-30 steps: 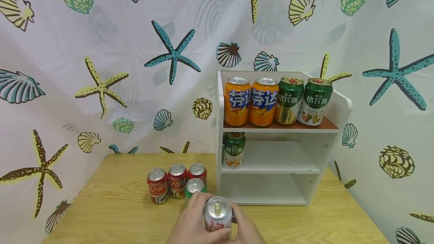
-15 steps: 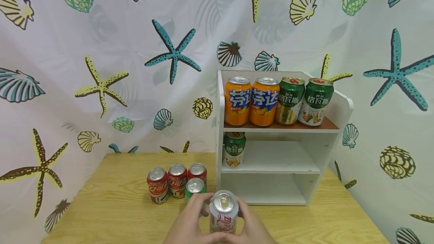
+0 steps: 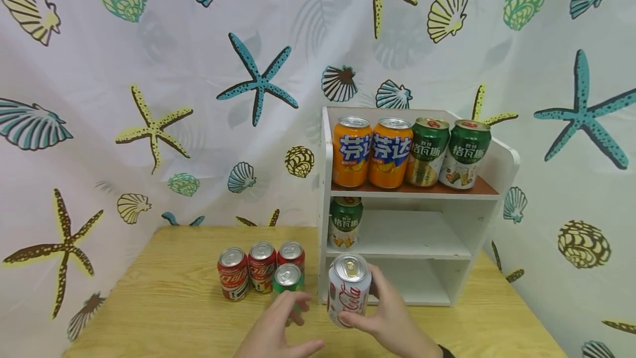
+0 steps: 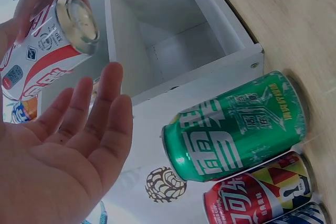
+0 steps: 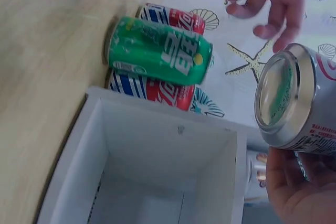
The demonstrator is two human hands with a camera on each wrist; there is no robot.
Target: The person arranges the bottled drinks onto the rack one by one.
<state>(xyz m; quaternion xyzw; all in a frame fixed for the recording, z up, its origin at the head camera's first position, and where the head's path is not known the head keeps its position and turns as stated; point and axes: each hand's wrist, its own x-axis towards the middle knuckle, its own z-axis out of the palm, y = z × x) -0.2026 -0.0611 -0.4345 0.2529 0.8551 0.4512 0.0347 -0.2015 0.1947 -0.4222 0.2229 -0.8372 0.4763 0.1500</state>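
Observation:
A white soda can with red Cola lettering (image 3: 349,291) is held upright off the table by my right hand (image 3: 392,314), its thumb across the front. In the right wrist view the bottom of this can (image 5: 275,93) faces the camera. My left hand (image 3: 278,327) is apart from the can, fingers spread and loosely bent, holding nothing; the left wrist view shows its palm (image 4: 58,166). Just beyond the left hand stands a green can (image 3: 287,280), partly hidden by it. The white shelf (image 3: 397,256) stands behind the held can.
Several red cola cans (image 3: 233,275) stand on the wooden table (image 3: 164,303), left of the shelf. Orange soda cans (image 3: 351,153) and green-topped cans (image 3: 427,153) line the top tier. One more green-topped can (image 3: 345,224) stands at the left of the middle tier.
Both hands were around the white can. My left hand has let go and drawn back, while my right hand has lifted the can up and to the right.

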